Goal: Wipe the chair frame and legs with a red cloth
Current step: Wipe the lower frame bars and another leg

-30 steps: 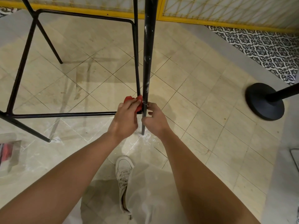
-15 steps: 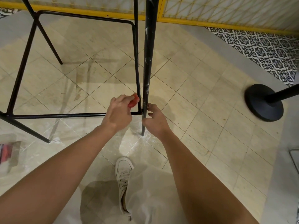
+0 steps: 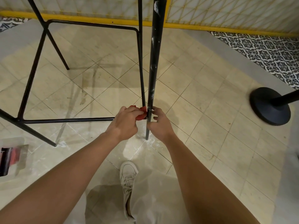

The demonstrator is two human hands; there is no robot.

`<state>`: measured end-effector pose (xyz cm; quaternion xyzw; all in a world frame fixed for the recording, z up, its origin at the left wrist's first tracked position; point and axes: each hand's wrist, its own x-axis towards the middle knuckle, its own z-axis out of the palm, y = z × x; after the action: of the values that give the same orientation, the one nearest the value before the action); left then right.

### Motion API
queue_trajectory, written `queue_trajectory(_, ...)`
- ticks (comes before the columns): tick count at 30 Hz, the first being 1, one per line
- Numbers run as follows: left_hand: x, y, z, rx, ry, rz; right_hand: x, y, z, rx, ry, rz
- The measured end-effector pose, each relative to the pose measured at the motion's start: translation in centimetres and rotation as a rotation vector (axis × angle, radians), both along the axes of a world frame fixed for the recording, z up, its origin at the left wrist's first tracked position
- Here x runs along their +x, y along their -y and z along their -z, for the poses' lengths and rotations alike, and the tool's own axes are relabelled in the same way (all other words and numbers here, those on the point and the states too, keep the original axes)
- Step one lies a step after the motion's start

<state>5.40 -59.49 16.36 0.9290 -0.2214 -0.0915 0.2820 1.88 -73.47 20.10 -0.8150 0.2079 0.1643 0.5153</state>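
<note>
A black metal chair frame (image 3: 64,120) stands on the tiled floor, seen from above. Its near leg (image 3: 153,62) runs down the middle of the view to the floor and carries white smudges. My left hand (image 3: 124,122) grips a bunched red cloth (image 3: 142,113) and presses it against the joint where the low crossbar meets that leg. My right hand (image 3: 159,123) holds the same leg from the right, fingers curled round it just above the foot.
A black round stanchion base (image 3: 269,106) with its post sits at the right. A yellow-framed mesh barrier (image 3: 226,15) runs along the back. A clear packet with something red and black (image 3: 11,156) lies at the left edge. My shoe (image 3: 128,175) is below the hands.
My left hand with the cloth slid left along the crossbar, then came back right to the leg joint. My right hand has stayed on the leg.
</note>
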Motion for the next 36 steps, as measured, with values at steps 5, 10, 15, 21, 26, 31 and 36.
queue_trajectory(5, 2.5, 1.8, -1.1, -0.141, -0.080, -0.260, 0.4, 0.0, 0.2, -0.010, 0.022, 0.028)
queue_trajectory(10, 3.4, 2.7, -1.2, 0.139, -0.076, -0.083, 1.1, 0.0, 0.6, -0.002, 0.045, 0.026)
queue_trajectory(15, 3.4, 1.3, -1.5, 0.099, -0.105, 0.113, 1.5, 0.5, 0.9, 0.040, 0.033, 0.054)
queue_trajectory(21, 6.4, 0.2, -2.3, -0.158, -0.223, -0.243, 1.3, 0.6, 0.8, 0.055, 0.037, -0.011)
queue_trajectory(26, 7.4, 2.3, -1.3, -0.079, -0.166, -0.178, 1.4, 0.7, 1.2, 0.040, 0.022, -0.032)
queue_trajectory(31, 5.7, 2.6, -1.0, 0.034, -0.128, -0.034, 1.5, 1.0, 1.4, -0.014, 0.035, -0.053)
queue_trajectory(36, 5.6, 1.9, -1.6, -0.002, -0.200, 0.108, 1.7, 0.6, 1.4, -0.019, 0.031, -0.082)
